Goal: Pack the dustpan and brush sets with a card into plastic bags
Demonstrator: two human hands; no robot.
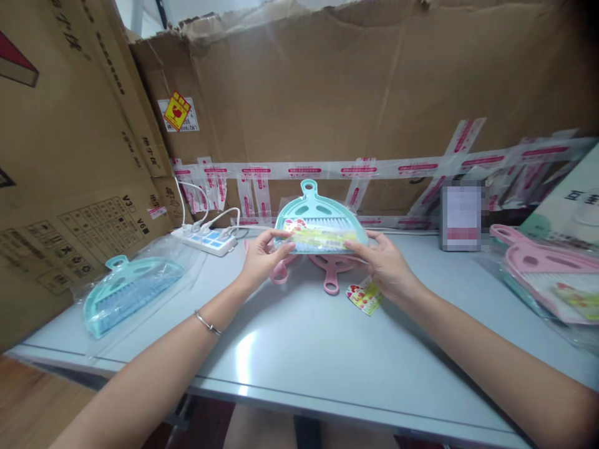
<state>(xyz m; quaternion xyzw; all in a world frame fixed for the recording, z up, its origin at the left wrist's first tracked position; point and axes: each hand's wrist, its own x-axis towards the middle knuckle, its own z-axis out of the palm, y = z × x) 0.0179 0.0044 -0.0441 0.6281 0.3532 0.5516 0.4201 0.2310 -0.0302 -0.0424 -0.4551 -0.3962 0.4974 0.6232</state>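
Observation:
A mint-green dustpan and brush set (318, 212) is held up over the table, its round-holed handle pointing up. Clear plastic wrap and a yellow printed label cover its lower part. My left hand (266, 254) grips its left lower corner, thumb in front. On the opposite corner my right hand (384, 262) pinches it the same way. Beneath it on the table lie a pink dustpan (331, 274) and another pink handle (279, 273), both partly hidden by the held set. A loose printed card (365, 295) lies below my right hand.
Another mint-green set (135, 288) in clear wrap lies at left. Pink and green sets (547, 265) are stacked at right, near a phone-like device (461, 217) standing upright. A power strip (206, 239) with cables sits at back left, before tall cardboard (299, 93).

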